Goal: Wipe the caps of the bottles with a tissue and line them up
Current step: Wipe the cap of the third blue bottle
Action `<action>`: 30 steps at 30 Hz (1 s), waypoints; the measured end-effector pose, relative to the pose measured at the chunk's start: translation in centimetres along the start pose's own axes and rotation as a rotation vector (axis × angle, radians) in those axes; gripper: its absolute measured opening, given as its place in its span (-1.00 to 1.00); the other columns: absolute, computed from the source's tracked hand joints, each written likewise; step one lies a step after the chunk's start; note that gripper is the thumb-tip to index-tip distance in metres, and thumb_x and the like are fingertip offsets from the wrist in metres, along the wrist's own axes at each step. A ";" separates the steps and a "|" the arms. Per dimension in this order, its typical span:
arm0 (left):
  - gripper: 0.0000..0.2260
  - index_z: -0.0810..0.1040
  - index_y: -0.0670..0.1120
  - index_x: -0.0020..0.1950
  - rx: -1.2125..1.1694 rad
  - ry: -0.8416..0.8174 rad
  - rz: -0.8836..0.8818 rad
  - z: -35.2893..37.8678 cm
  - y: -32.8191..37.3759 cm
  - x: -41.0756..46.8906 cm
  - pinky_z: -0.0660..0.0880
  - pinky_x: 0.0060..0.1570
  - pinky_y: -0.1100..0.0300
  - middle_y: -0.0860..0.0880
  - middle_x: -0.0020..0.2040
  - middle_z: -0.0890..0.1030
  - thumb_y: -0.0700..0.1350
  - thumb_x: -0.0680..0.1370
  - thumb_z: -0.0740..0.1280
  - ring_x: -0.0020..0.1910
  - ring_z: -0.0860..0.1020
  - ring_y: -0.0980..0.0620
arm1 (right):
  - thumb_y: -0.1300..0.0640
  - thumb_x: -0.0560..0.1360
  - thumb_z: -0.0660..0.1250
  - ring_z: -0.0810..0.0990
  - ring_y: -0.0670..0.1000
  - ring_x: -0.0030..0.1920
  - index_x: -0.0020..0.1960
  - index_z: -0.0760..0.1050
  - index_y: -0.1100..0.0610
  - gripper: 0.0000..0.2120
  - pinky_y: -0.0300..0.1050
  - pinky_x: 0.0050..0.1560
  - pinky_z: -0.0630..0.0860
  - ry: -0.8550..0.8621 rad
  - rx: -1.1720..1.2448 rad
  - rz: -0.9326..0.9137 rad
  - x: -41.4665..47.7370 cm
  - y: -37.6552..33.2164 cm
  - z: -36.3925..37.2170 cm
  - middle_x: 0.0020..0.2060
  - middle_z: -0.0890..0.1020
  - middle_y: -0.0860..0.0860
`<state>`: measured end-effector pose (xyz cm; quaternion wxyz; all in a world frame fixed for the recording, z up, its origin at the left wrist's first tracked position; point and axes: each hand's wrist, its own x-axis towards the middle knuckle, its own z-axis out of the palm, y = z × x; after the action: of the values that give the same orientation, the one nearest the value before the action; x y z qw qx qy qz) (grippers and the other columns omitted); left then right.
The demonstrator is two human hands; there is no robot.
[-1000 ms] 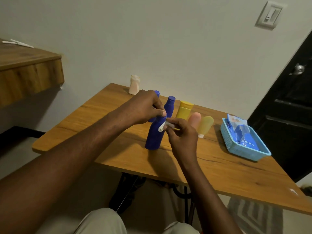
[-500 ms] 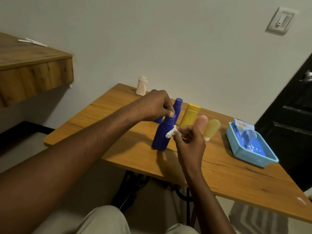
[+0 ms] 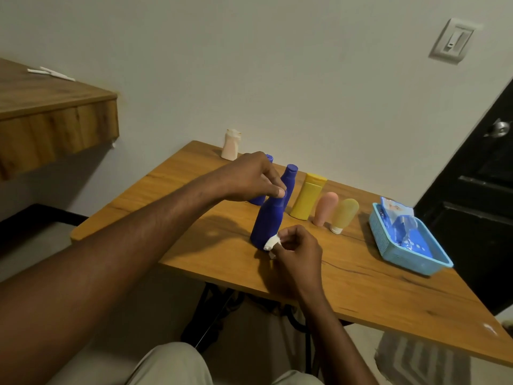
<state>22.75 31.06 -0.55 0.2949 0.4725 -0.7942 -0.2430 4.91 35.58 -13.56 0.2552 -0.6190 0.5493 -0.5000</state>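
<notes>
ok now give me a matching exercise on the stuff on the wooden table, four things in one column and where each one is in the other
Things:
1. front dark blue plastic bottle
2. crumpled white tissue
3. light blue plastic mesh basket
4. small cream plastic bottle

Places or states:
a. at the far corner of the wooden table
b. pinched in the right hand
c. gripped at the top by the left hand
d. holding a blue wipes pack

Pairs: 1-c, 2-b, 3-d, 4-a
</notes>
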 end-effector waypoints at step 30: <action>-0.88 0.75 -0.09 0.04 0.188 0.045 -0.042 0.2 1.8 0.4 0.42 -0.26 0.30 0.10 -0.16 0.68 -0.10 0.55 0.48 -0.16 0.62 0.12 | 0.23 0.54 0.45 0.70 -0.07 -0.01 0.06 0.65 0.07 -0.87 0.02 0.05 0.67 0.126 0.194 -0.038 2.0 -4.3 -0.5 -0.07 0.73 -0.05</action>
<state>21.40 31.48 0.58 0.2618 0.5199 -0.7967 -0.1626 6.10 34.95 -9.02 0.2693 -0.5692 0.5015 -0.5932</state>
